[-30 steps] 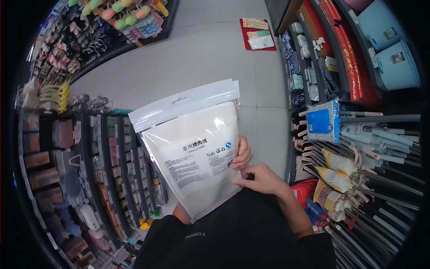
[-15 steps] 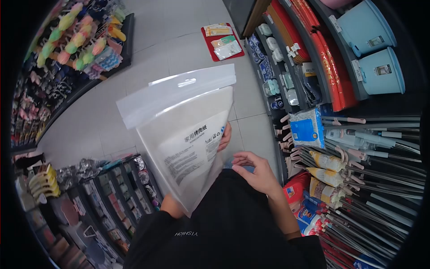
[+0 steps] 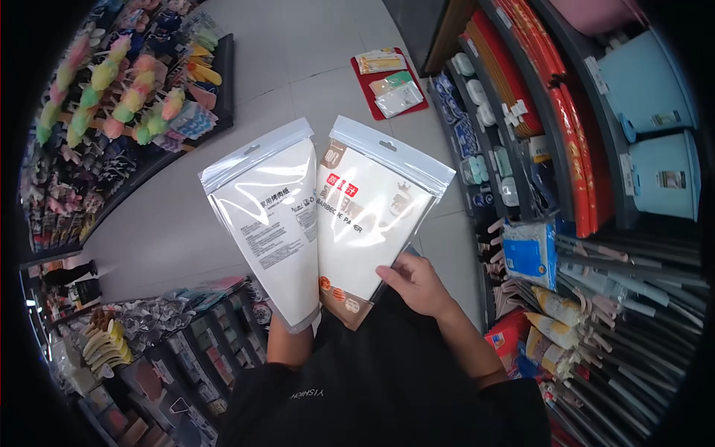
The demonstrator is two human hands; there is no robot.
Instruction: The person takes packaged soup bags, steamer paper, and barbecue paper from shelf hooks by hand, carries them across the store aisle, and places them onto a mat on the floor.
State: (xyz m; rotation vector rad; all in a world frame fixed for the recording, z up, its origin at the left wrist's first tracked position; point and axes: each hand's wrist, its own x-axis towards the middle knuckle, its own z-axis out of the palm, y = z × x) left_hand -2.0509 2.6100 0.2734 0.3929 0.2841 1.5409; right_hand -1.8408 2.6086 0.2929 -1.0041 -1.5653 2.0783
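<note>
Two clear zip-top packs of barbecue paper are fanned out side by side in front of my chest. The left pack (image 3: 268,231) turns its white, text-covered back to me. On the right pack (image 3: 372,216), the printed front reads "BARBECUE PAPER", with a brown top corner and food pictures low down. My right hand (image 3: 418,283) grips that pack's lower right edge, thumb on the front and fingers behind. Behind the left pack, my left hand is hidden and supports it; only my left wrist (image 3: 290,344) shows below. The packs' inner edges meet or overlap near the bottom.
A red mat (image 3: 406,106) with several packets lies on the floor ahead. Shelves with blue bins (image 3: 663,179) and many mop handles (image 3: 618,335) line the right. Racks of colourful goods (image 3: 112,82) stand left; a lower shelf (image 3: 201,346) is nearer. A person's dark-clothed leg (image 3: 71,274) shows far left.
The two packs have spread apart, and the second one's printed front now shows. My right hand has gone from loose and empty to gripping that pack. The view has shifted slightly.
</note>
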